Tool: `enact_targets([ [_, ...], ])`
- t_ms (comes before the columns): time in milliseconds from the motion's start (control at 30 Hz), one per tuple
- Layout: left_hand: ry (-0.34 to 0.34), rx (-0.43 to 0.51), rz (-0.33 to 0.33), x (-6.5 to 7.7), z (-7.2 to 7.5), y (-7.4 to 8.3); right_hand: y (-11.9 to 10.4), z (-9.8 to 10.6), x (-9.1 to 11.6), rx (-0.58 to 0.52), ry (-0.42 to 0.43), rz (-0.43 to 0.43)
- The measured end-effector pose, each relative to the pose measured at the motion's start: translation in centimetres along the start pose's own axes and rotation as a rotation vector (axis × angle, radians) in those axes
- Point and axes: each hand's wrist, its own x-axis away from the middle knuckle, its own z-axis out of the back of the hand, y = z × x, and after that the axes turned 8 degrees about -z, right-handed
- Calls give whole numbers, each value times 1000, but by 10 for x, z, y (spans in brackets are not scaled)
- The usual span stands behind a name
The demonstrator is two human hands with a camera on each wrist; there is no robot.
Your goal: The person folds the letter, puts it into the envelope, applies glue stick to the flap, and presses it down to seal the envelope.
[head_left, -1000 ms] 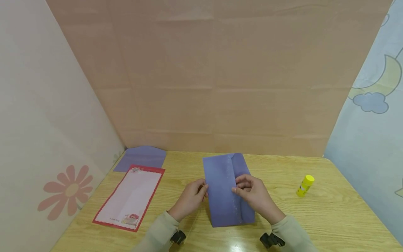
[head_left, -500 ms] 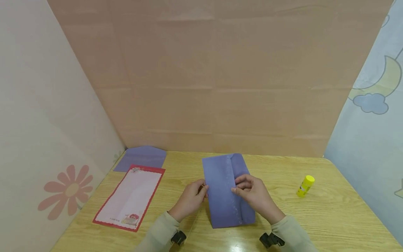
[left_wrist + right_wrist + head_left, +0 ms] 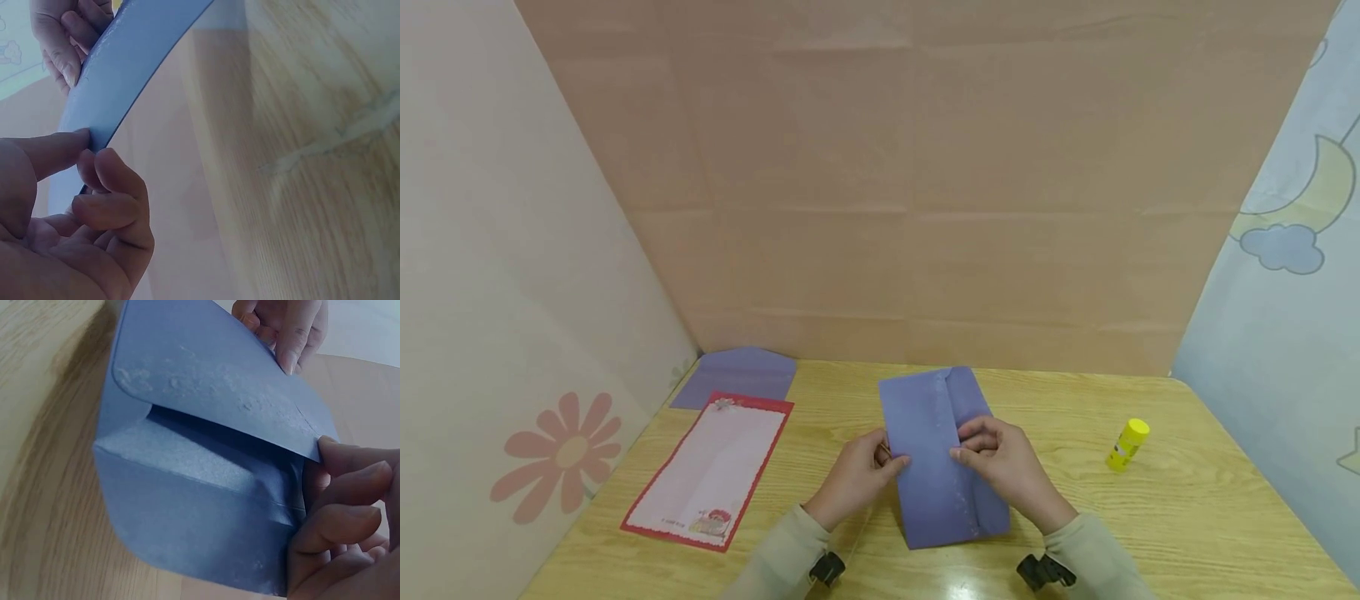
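Note:
A blue-purple envelope (image 3: 925,467) is held tilted up over the table between both hands. My left hand (image 3: 859,479) pinches its left edge, thumb on the front face and fingers behind, as the left wrist view shows. On the other side my right hand (image 3: 1011,471) pinches the edge of the front panel, with the thumb on its outer face. In the right wrist view the mouth of the envelope (image 3: 212,381) gapes and its flap (image 3: 187,512) is folded open. Whitish rough marks run along the panel near the mouth.
A red-bordered sheet of letter paper (image 3: 707,471) lies at the left of the wooden table (image 3: 1187,517). Behind it is a second purple envelope (image 3: 741,375). A yellow glue stick (image 3: 1127,444) stands at the right. Papered walls enclose the table's back and sides.
The envelope has tilted slightly, its top edge shifting left and its bottom edge coming nearer. My left thumb has slid further onto its front face. The right hand stays almost still.

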Motion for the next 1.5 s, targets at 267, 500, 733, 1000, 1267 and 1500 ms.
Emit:
enact_targets([
  [267,30,-6,-12,1,-4,-2,4,-4,-3,3,13,-11],
  [500,-11,37,-22,0,-4,-1,6,-7,-2,-36,22,-3],
  [733,-40,75,-8,0,-2,-1,6,-9,-2,-58,38,27],
  [1000,-9,150,17,2,6,-4,9,-9,-2,-9,62,11],
  [1267,77,154,25,-1,15,-7,12,-8,-2,158,72,33],
  [1500,115,145,21,1,20,-13,17,-8,-4,253,44,47],
])
